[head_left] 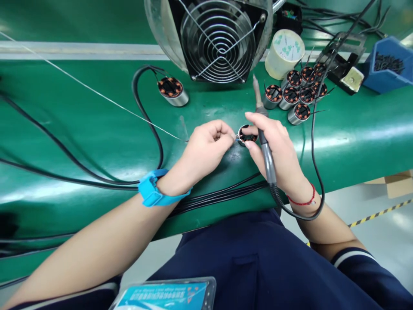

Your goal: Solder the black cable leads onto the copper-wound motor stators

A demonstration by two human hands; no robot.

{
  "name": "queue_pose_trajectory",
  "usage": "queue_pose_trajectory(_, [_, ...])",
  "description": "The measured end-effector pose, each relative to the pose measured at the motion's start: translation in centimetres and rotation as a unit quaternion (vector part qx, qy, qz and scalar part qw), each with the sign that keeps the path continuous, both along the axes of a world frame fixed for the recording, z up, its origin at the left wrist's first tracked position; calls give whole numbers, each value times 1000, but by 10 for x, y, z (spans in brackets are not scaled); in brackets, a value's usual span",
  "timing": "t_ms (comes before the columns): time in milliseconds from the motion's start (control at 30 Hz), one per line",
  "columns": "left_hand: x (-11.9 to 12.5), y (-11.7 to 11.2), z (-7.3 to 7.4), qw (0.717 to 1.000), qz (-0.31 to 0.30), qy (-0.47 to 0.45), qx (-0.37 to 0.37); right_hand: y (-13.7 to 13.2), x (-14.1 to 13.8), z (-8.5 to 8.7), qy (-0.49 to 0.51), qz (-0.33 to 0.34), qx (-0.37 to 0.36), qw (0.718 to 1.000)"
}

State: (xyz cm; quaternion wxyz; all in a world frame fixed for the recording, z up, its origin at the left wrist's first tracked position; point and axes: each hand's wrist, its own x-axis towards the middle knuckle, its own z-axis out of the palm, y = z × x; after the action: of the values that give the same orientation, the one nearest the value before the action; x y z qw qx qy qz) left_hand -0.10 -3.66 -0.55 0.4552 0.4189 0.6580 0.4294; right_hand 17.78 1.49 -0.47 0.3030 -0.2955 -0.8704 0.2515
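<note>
**Hands.** Left hand [206, 148]: fingers curled in, thumb and forefinger pressed together on a fine lead [238, 137] at the left edge of a small wound stator [248, 134]. Right hand [282, 153]: closed round the handle of a soldering iron [268, 161], with the forefinger and thumb reaching forward to touch the stator on its right side. The iron's tip points up and away from the person, clear of the stator.

**Work piece.** The stator sits on the green bench mat [97, 142], between the 2 hands and near the front edge.

**Wrists.** A blue wrist strap [153, 188] is on the left and a red cord bracelet [303, 201] on the right.

**Surroundings.** A thin solder wire [97, 92] runs from the far left to the heel of the left hand; whether the hand grips it cannot be told. Black cables [145, 116] loop across the mat. 1 stator [171, 91] stands alone beyond the left hand. A caged fan [217, 41] stands behind the work. To its right are a roll of tape [284, 52], a group of like stators [298, 92], an iron stand [343, 69] and a blue bin [387, 77].
</note>
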Motion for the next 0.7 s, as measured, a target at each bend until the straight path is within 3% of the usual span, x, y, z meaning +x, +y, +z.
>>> queue_pose_trajectory(300, [-2, 0, 3, 999, -2, -40, 1, -2, -8, -14, 54, -42, 33, 997])
queue_pose_trajectory(467, [-4, 0, 4, 998, -12, -50, 26, -1, -14, -15, 52, -30, 29, 998])
queue_pose_trajectory(567, [-6, 0, 1, 998, -23, -17, 48, 1, -16, -13, 31, -25, 45, 998])
queue_pose_trajectory(700, [-6, -2, -5, 992, -17, 67, 102, -2, -22, -8, -21, -45, 127, 991])
